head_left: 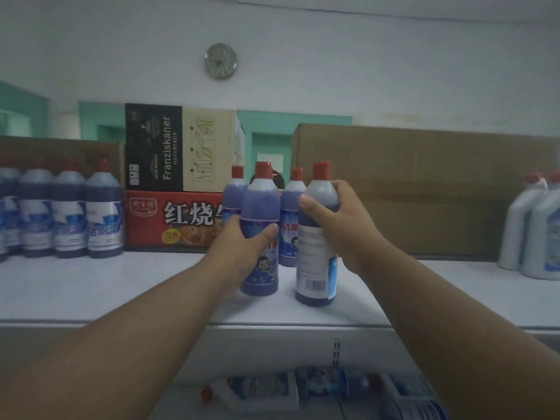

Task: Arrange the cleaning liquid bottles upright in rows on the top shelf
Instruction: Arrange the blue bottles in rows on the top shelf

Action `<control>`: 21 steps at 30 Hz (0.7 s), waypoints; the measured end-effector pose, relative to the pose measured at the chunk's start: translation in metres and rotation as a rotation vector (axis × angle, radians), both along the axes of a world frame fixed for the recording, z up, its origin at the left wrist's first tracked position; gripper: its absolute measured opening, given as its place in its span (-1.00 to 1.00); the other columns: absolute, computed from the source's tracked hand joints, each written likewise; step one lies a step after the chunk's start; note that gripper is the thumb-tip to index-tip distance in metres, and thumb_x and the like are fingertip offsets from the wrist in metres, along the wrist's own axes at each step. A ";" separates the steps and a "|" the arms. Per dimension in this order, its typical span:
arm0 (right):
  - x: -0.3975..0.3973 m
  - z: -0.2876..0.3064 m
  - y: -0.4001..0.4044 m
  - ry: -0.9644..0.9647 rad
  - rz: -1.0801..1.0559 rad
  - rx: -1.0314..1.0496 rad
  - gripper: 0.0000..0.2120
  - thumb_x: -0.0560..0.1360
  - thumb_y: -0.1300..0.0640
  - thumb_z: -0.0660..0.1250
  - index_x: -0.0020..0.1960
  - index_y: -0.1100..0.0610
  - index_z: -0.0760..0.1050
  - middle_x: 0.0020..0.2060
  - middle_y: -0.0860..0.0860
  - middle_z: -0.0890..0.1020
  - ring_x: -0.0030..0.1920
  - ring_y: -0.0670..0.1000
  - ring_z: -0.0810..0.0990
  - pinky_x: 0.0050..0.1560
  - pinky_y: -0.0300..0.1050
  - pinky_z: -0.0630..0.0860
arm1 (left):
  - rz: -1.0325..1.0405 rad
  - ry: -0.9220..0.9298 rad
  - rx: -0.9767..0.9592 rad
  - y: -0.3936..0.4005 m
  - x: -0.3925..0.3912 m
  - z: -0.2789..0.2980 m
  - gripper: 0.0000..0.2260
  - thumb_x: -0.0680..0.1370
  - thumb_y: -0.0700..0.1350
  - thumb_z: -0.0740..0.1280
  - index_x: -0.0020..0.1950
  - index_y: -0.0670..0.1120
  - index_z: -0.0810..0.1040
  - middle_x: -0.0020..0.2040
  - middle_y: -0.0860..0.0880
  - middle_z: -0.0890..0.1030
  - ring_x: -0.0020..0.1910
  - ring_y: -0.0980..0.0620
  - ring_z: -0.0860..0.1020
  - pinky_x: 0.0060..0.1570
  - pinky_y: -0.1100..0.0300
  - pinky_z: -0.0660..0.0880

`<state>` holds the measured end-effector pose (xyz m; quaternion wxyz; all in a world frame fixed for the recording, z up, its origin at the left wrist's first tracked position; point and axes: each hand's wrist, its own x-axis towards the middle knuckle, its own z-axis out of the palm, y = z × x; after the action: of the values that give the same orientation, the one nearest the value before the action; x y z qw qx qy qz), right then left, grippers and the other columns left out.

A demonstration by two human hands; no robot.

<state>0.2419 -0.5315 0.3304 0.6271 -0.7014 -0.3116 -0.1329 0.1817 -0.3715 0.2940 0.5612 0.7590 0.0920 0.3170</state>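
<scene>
Two purple bottles with red caps stand upright near the front of the white top shelf [91,292]. My left hand [242,247] grips the left bottle [260,207] around its middle. My right hand [336,225] holds the right bottle [315,268] by its upper body, back label facing me. Behind them stand two more red-capped purple bottles [289,225], partly hidden. A row of several matching bottles [69,216] lines the shelf's far left.
Cardboard boxes stand along the back: a red one [169,219] with a black-and-tan one [178,150] on top, and a large brown one [424,189] at right. White bottles [530,231] stand at far right. More bottles [272,389] lie on their sides on the lower shelf.
</scene>
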 end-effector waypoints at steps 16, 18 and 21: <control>0.005 0.012 -0.025 0.034 0.208 -0.151 -0.67 0.55 0.04 0.40 0.27 0.02 0.40 0.06 0.08 0.62 0.05 0.12 0.65 0.04 0.08 0.63 | 0.215 -0.068 0.563 -0.039 -0.037 -0.030 -0.71 0.53 0.06 0.42 0.17 0.05 0.42 0.06 0.11 0.45 0.04 0.06 0.50 0.11 -0.01 0.56; 0.002 0.012 -0.024 -0.015 0.169 -0.156 -0.58 0.49 -0.01 0.48 0.26 0.01 0.40 0.05 0.04 0.64 0.03 0.07 0.67 0.03 0.07 0.65 | 0.101 0.015 0.561 -0.045 -0.041 -0.030 -0.70 0.54 0.12 0.40 0.20 0.08 0.42 0.03 0.16 0.49 -0.03 0.13 0.52 0.06 0.03 0.58; -0.005 0.009 -0.019 0.005 0.163 -0.128 -0.55 0.45 -0.04 0.51 0.23 -0.01 0.39 0.05 0.04 0.63 0.01 0.08 0.68 0.04 0.17 0.65 | -0.002 0.147 0.572 -0.054 -0.040 -0.029 -0.58 0.52 0.19 0.39 0.31 0.13 0.39 0.12 0.21 0.49 0.01 0.21 0.50 0.10 0.05 0.57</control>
<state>0.2372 -0.5507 0.3398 0.5908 -0.7126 -0.3738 -0.0593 0.1418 -0.4251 0.2649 0.3164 0.9074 0.0387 0.2739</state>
